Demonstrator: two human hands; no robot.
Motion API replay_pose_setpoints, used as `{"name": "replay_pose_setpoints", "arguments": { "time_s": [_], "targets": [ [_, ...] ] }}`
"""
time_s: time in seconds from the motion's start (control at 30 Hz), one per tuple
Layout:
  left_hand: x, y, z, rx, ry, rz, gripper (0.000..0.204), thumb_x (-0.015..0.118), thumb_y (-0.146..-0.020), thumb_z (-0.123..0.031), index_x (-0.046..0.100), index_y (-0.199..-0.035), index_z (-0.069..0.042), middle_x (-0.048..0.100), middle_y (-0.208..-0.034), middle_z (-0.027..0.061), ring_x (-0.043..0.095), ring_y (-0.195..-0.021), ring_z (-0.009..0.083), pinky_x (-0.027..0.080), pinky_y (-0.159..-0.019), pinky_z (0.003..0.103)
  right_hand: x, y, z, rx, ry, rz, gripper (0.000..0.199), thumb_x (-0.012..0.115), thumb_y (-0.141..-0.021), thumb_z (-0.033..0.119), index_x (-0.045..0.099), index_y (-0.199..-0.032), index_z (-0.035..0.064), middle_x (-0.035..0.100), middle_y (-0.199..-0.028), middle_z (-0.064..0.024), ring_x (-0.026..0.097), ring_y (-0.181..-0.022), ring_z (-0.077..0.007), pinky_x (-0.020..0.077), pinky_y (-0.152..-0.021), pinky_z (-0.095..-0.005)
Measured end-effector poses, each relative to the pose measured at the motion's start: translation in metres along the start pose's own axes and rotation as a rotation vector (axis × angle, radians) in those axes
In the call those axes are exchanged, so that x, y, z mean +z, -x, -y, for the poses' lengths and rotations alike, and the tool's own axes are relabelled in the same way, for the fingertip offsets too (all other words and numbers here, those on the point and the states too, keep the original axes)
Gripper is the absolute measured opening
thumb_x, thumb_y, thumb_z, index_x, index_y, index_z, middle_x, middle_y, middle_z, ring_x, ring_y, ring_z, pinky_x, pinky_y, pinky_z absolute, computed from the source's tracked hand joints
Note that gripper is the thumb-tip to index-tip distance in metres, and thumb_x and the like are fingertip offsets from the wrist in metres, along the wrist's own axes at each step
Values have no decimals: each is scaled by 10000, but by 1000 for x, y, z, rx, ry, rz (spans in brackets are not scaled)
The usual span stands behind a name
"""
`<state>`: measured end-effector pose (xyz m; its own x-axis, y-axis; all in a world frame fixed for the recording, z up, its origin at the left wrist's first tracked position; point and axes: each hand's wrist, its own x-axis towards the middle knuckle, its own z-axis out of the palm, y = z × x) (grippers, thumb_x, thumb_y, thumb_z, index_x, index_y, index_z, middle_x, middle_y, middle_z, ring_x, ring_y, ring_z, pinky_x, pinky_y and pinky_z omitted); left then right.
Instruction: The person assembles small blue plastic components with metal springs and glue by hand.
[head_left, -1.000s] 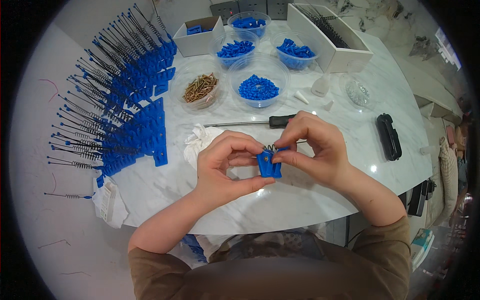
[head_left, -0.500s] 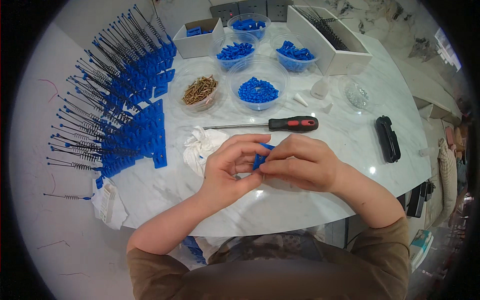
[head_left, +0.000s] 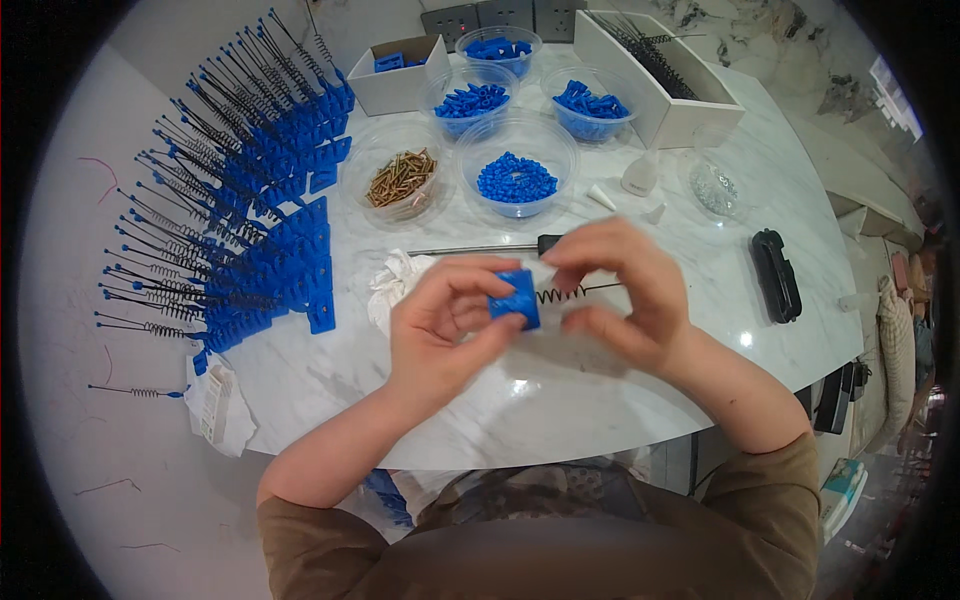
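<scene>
while left hand grips blue block | right hand pinches spring (touching)

You sit at a white marble table against a marble wall with grey sockets, grey floor at left.

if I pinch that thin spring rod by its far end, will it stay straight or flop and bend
Probably it flexes: the spring rod is a very thin wire with a coiled section, held between the blue block in the left hand and the right hand. It looks light, and likely springs back rather than flopping.
</scene>
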<state>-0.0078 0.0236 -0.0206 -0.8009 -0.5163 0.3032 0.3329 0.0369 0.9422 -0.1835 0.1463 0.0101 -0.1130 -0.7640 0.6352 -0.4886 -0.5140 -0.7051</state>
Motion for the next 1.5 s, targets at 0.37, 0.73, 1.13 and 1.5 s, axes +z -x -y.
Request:
{"name": "replay_pose_setpoints", "arguments": {
  "time_s": [0.37, 0.73, 1.13, 1.5],
  "targets": [
    [-6, -10, -13, -32, 259, -200, 188, 456, -981, -174, 491, -1086, -23, 515, -1224, 190, 617, -1077, 299, 555, -864, 387, -10, 0, -36, 60, 782, 93, 255, 694, -793, 124, 649, -1017, 9, 579, -977, -93, 530, -951, -280, 422, -834, -389],
    [-35, -21, -15, 368, 244, -540, 185, 392, -975, -242, 475, -1021, -83, 567, -1051, 155, 485, -723, 142, 376, -602, 246, -11, -7, -8, 40, 735, 26, 267, 681, -789, 91, 584, -1028, 21, 565, -977, -115, 577, -853, -298, 462, -713, -385],
    [-37, -24, -20, 365, 149, -661, 234, 409, -975, -255, 525, -951, -52, 608, -967, 142, 445, -687, 86, 353, -598, 211, -16, -6, 0, -45, 596, 78, 295, 692, -749, 63, 613, -1031, 28, 611, -766, -93, 604, -637, -258, 457, -546, -338],
    [-43, -25, -16, 366, 74, -631, 252, 412, -982, -270, 538, -936, -57, 591, -933, 124, 423, -692, 80, 337, -613, 216, -15, -6, 3, -60, 587, 90, 283, 686, -758, 66, 613, -1026, 12, 609, -764, -96, 599, -623, -260, 454, -533, -337]
  ]
}}
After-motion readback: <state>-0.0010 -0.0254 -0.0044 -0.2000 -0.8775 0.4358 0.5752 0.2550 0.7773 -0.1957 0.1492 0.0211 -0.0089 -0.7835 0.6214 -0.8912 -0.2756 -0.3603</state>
